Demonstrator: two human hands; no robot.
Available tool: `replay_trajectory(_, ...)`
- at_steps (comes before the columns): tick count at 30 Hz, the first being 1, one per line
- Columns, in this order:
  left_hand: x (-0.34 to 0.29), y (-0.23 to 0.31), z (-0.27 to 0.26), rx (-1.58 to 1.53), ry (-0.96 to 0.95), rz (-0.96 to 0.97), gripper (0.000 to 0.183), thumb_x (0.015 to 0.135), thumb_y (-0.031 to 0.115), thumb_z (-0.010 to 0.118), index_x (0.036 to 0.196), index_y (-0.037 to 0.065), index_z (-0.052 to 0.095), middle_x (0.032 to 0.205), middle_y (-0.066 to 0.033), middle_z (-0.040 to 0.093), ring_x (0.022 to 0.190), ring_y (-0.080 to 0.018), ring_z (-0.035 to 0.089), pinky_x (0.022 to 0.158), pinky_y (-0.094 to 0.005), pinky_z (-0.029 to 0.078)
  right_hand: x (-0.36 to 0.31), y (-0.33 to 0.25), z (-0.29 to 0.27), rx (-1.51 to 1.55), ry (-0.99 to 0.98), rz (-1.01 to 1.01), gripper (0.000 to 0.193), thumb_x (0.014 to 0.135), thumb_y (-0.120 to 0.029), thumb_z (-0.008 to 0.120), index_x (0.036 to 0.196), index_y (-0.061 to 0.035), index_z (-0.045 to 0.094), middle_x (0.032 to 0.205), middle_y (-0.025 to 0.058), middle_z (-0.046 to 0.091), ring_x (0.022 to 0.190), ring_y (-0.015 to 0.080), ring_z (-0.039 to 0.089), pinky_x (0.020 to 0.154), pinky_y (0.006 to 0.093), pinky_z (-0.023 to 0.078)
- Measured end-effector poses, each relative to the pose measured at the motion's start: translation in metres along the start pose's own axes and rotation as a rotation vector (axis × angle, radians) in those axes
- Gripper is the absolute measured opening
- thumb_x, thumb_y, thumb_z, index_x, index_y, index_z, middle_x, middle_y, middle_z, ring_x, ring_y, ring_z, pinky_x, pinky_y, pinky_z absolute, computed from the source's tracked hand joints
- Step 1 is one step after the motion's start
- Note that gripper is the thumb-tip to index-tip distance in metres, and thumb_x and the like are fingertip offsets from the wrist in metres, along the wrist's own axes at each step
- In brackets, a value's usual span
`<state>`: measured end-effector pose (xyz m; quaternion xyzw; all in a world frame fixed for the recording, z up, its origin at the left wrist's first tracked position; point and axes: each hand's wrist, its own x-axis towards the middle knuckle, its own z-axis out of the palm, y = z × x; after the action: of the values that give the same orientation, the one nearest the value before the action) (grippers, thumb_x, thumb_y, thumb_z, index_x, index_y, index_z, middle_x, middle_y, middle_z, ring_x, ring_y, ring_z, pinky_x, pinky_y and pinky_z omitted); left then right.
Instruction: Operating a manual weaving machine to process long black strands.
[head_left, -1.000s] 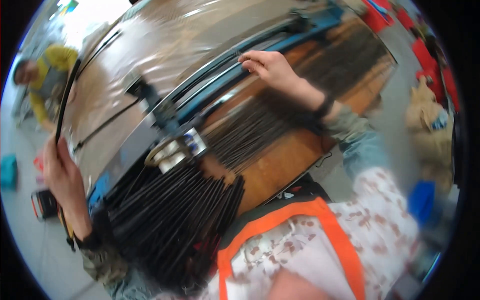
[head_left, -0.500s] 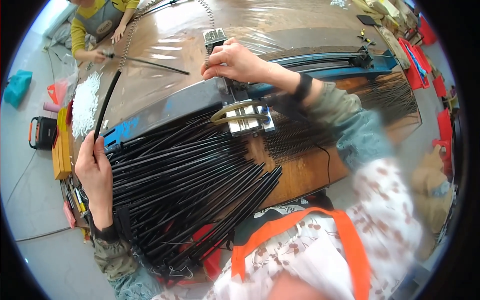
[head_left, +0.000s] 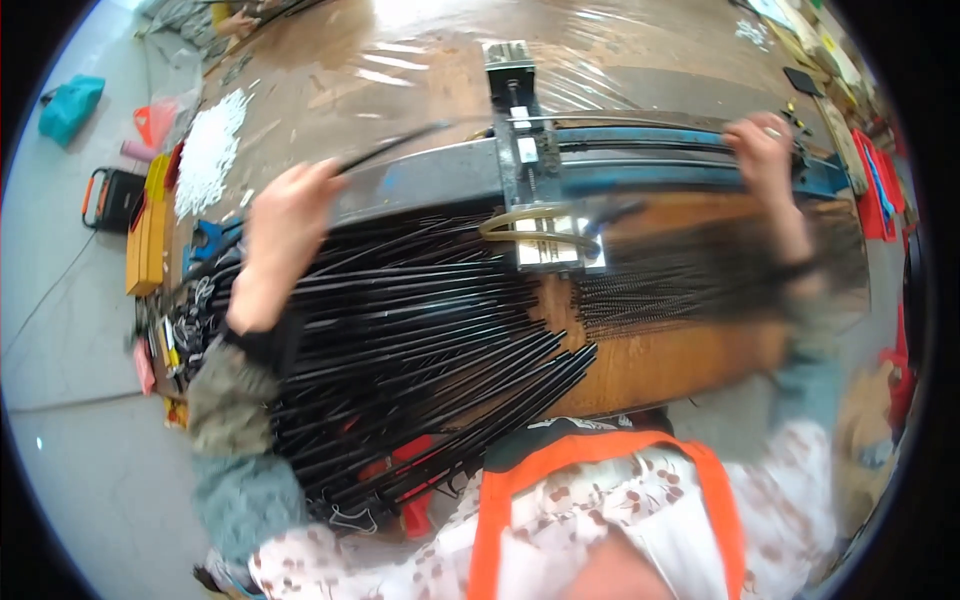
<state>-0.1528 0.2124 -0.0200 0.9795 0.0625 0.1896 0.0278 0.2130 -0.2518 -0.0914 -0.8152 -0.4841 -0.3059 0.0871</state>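
Fingers closed, my left hand point(head_left: 290, 235) grips a thin black tube point(head_left: 390, 147) that slants up to the right above the bench. From the tube's tip a thin pale line, apparently the coil spring point(head_left: 640, 121), runs along the blue rail to my right hand point(head_left: 762, 160). Thumb and fingers of that hand are pinched on its far end. Both hands are somewhat blurred. Between them stands a metal clamping machine point(head_left: 512, 130), with a block and looped hose point(head_left: 548, 242) at its near end.
Many black tubes point(head_left: 420, 320) lie in a pile at the near left. Thin springs point(head_left: 660, 295) cover the wood on the right. White small pieces point(head_left: 212, 155) are heaped at the far left. A co-worker's hand point(head_left: 238, 22) shows at the top left.
My right hand has moved from the machine's top far to the right with the spring. My left hand has moved right and up, its tube now slanting across. The co-worker is mostly out of view.
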Motion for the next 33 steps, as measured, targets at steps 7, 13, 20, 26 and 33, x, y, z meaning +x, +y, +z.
replay_trajectory(7,0.073,0.061,0.099,-0.112,0.006,0.194,0.026,0.096,0.027,0.061,0.084,0.004,0.058,0.080,-0.0153,0.063,0.077,-0.0357,0.064,0.067,-0.0433,0.052,-0.046,0.054,0.001,-0.017,0.012,0.031,0.004,0.090,-0.010,0.063,0.094,-0.0090,0.064,0.088,0.0068,0.066,0.095,0.0266,0.060,0.102,0.0431,0.036)
replay_trajectory(13,0.069,0.066,0.099,-0.235,-0.061,0.100,0.028,0.096,0.028,0.061,0.089,0.002,0.065,0.084,-0.0156,0.066,0.081,-0.0362,0.065,0.073,-0.0427,0.052,-0.044,0.043,0.004,0.032,0.048,0.047,0.007,0.090,-0.008,0.065,0.089,-0.0026,0.060,0.081,0.0115,0.057,0.084,0.0295,0.057,0.083,0.0398,0.044)
replay_trajectory(20,0.067,0.080,0.107,-0.447,0.090,-0.009,0.020,0.085,0.022,0.074,0.084,0.004,0.066,0.085,-0.0128,0.064,0.080,-0.0358,0.064,0.071,-0.0428,0.050,-0.042,0.040,0.009,0.055,0.074,0.087,0.007,0.089,-0.007,0.066,0.091,-0.0017,0.062,0.082,0.0129,0.058,0.083,0.0312,0.057,0.079,0.0402,0.045)
replay_trajectory(26,0.069,0.073,0.105,-0.410,0.054,0.052,0.023,0.087,0.024,0.072,0.083,0.005,0.060,0.086,-0.0130,0.063,0.080,-0.0365,0.064,0.069,-0.0438,0.051,-0.061,0.054,0.002,0.039,-0.050,0.141,0.012,0.088,-0.005,0.066,0.100,-0.0032,0.068,0.095,0.0121,0.067,0.097,0.0303,0.062,0.086,0.0399,0.047)
replay_trajectory(33,0.079,0.080,0.110,-0.226,-0.216,0.048,0.015,0.097,0.019,0.055,0.092,0.006,0.058,0.077,-0.0229,0.065,0.081,-0.0436,0.065,0.066,-0.0533,0.050,-0.040,-0.084,-0.042,0.133,0.043,0.014,0.032,0.083,-0.003,0.070,0.115,-0.0068,0.069,0.112,0.0061,0.072,0.116,0.0263,0.061,0.101,0.0382,0.038)
